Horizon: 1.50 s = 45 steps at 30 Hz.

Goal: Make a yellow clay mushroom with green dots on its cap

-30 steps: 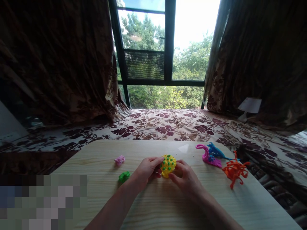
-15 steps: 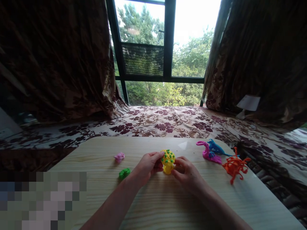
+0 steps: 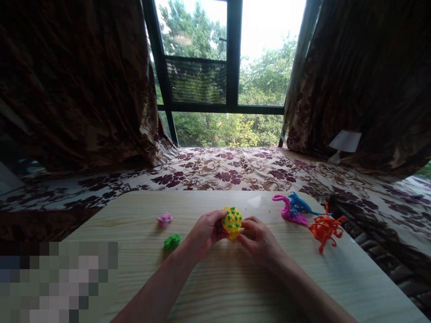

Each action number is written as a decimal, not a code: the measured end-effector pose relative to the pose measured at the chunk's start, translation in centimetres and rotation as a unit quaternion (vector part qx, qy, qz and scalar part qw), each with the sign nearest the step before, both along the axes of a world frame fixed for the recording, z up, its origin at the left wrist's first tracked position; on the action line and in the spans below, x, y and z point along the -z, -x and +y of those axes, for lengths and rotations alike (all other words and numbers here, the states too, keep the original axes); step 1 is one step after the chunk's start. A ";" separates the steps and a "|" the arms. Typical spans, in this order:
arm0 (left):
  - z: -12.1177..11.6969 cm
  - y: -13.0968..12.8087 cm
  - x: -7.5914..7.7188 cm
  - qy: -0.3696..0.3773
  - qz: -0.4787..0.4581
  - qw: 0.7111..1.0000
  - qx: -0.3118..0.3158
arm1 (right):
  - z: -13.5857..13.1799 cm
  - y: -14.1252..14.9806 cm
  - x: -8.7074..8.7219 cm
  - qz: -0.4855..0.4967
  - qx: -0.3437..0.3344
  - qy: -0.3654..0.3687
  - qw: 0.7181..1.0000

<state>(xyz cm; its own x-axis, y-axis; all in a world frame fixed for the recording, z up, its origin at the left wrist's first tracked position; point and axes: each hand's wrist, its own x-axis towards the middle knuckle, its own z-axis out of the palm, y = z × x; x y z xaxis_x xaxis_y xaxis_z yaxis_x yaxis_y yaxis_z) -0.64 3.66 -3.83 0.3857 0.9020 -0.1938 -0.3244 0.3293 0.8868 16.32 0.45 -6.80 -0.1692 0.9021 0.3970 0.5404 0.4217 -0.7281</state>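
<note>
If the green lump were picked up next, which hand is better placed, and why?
Probably the left hand: the green lump lies beside its forearm, while the right hand must reach across it. The left grips the yellow piece, so the right should take that first.

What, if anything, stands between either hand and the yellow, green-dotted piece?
Nothing visible. The left hand holds the yellow piece at its left side; the right hand has its fingers close by its right side. The green lump lies off to the left, the orange figure to the right.
</note>
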 end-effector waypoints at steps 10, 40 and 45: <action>0.4 0.0 1.1 0.020 0.050 0.999 0.006 | 0.0 0.0 0.1 -0.008 0.012 -0.014 1.000; 0.1 0.1 0.9 0.005 0.075 0.997 -0.034 | 0.4 1.2 0.4 -0.016 0.055 -0.012 0.998; -0.1 0.2 0.8 0.001 0.093 0.995 -0.035 | 0.3 1.0 0.5 -0.024 0.046 -0.011 0.999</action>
